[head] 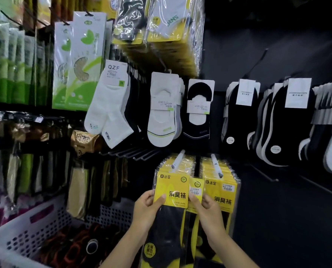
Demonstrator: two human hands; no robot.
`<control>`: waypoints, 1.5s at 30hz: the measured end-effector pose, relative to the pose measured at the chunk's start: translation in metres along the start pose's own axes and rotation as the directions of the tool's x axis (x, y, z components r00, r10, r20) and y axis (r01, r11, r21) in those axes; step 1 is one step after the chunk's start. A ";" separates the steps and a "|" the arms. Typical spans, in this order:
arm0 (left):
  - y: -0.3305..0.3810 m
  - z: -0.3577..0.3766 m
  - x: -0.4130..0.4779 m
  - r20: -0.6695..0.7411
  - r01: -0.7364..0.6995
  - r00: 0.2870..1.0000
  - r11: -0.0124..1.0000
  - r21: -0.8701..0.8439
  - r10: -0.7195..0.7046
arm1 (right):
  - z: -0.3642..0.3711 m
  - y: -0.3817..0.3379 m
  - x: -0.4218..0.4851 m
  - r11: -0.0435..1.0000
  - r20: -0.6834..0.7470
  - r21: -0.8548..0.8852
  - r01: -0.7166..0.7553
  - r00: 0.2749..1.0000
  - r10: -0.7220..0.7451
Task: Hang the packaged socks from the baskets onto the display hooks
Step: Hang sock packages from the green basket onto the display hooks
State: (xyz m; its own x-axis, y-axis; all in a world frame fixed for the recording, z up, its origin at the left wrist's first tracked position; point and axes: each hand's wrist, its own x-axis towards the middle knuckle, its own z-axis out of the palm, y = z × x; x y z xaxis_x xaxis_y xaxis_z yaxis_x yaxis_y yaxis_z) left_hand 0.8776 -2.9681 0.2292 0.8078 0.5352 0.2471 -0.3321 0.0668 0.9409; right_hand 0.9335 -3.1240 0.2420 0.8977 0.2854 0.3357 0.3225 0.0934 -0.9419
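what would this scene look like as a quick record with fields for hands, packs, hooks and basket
left hand: grips front yellow pack at the card's left edge, thumb on its face
right hand: pinches second yellow pack just behind the first
left hook: white-tipped, above the held pack; cannot tell if the pack is threaded on it
right hook: carries hung yellow packs
basket: white, perforated, lower left, dark socks inside
row above: white liner socks beside black liner socks
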 end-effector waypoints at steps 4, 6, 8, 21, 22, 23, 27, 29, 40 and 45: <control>-0.004 -0.005 0.010 -0.023 -0.005 1.000 0.999 0.034 0.006 | -0.008 0.008 -0.002 1.000 -0.061 -0.013 0.009 0.998 -0.010; -0.003 -0.007 0.014 -0.034 -0.011 0.999 0.997 0.073 0.014 | -0.018 0.012 -0.003 0.996 -0.081 -0.082 0.024 0.996 -0.031; -0.001 -0.009 0.015 -0.056 -0.022 0.998 0.992 0.121 0.029 | -0.029 0.011 -0.007 0.992 -0.094 -0.120 0.041 0.994 -0.052; 0.017 0.070 -0.046 0.167 -0.446 0.895 0.828 0.341 0.413 | -0.086 -0.016 -0.035 0.995 -0.148 0.013 0.103 0.984 -0.100; 0.015 0.079 -0.048 0.223 -0.417 0.906 0.848 0.327 0.360 | -0.089 -0.016 -0.036 0.994 -0.157 0.023 0.107 0.982 -0.102; 0.013 0.087 -0.049 0.267 -0.377 0.916 0.871 0.316 0.300 | -0.091 -0.017 -0.035 0.994 -0.164 0.032 0.107 0.981 -0.100; 0.002 0.107 -0.044 0.235 -0.243 0.957 0.916 0.320 0.172 | -0.093 -0.020 -0.027 0.997 -0.156 0.017 0.080 0.985 -0.076; -0.004 0.110 -0.038 0.173 -0.219 0.970 0.925 0.311 0.172 | -0.090 -0.020 -0.018 0.999 -0.142 0.002 0.050 0.989 -0.049; -0.024 0.113 -0.025 0.060 -0.193 0.981 0.914 0.357 0.184 | -0.098 0.008 -0.002 0.984 -0.240 0.060 -0.168 0.954 0.178; -0.064 0.100 -0.089 0.040 -0.189 0.981 0.869 0.458 0.192 | -0.133 0.044 -0.065 0.969 -0.278 -0.080 -0.233 0.939 0.203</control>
State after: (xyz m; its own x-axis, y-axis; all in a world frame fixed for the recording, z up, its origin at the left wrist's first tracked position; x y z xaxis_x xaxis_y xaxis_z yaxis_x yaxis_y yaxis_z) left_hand 0.8760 -3.1045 0.1703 0.7479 0.5038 0.4323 -0.2178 -0.4290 0.8767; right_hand 0.9291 -3.2656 0.1801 0.9917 0.0213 0.1267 0.1277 -0.0525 -0.9904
